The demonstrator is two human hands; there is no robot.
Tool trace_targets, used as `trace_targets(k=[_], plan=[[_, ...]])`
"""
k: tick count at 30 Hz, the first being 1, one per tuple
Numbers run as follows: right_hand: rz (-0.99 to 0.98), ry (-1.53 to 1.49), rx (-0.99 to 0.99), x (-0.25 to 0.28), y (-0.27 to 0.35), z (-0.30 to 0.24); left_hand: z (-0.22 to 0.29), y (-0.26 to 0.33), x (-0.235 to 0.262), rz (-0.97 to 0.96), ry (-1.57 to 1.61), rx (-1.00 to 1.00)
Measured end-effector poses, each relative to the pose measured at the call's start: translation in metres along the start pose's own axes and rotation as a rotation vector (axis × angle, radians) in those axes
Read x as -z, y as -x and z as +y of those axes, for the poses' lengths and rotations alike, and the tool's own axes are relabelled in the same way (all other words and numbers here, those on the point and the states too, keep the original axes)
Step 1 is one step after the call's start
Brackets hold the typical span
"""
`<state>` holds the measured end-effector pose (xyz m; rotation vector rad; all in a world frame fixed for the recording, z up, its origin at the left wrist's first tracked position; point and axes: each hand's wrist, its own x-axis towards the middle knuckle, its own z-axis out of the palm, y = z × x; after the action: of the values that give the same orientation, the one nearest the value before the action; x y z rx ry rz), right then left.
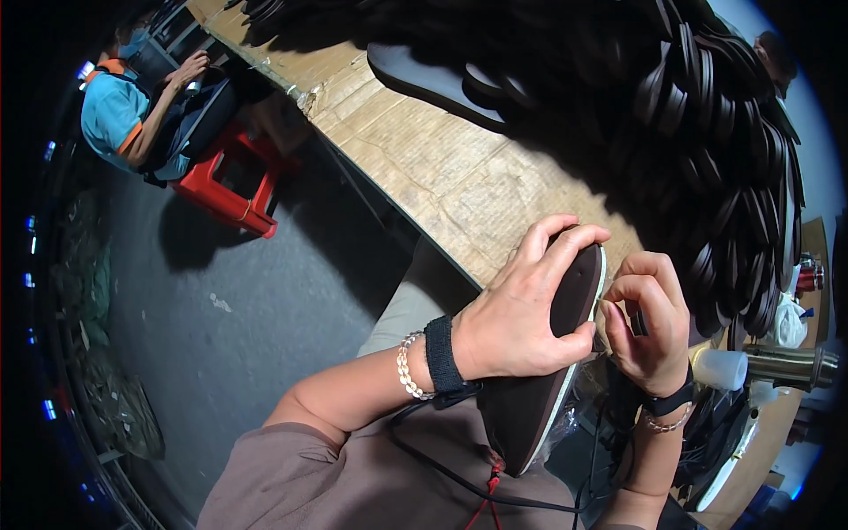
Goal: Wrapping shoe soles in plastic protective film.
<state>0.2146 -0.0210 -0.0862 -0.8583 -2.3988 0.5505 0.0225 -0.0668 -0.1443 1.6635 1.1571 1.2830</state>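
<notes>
Held on edge in front of my body is a dark brown shoe sole point(521, 415) with a pale, whitish-green rim. My left hand point(521, 309) is wrapped over it, fingers across the top and thumb pressing near the pale edge. Close to that rim, my right hand point(649, 322) is closed, thumb and index finger pinched together. Whatever lies between those fingertips, if anything, is too small to make out. A dark strap circles each wrist, beside a beaded bracelet.
Brown cardboard covers the table point(442, 177), which carries a large heap of dark soles point(609, 132). A metal flask point(791, 364), a white cup point(720, 369) and a plastic bag point(789, 322) stand at the right. Left, a person point(115, 115) sits on a red stool point(238, 190).
</notes>
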Motion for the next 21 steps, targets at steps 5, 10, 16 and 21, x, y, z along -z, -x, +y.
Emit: trace_targets(k=[5, 10, 16, 21], plan=[[0.062, 0.099, 0.100, -0.004, 0.001, 0.003, -0.001, -0.001, -0.001, -0.005, -0.020, 0.006], [0.101, 0.141, 0.148, -0.008, 0.003, 0.005, -0.004, -0.001, -0.003, 0.006, -0.024, -0.020], [0.111, 0.177, 0.163, -0.010, 0.002, 0.005, -0.004, -0.001, -0.003, 0.016, -0.027, -0.009], [0.121, 0.167, 0.139, -0.013, 0.003, 0.005, -0.003, -0.001, -0.004, 0.026, -0.031, -0.006]])
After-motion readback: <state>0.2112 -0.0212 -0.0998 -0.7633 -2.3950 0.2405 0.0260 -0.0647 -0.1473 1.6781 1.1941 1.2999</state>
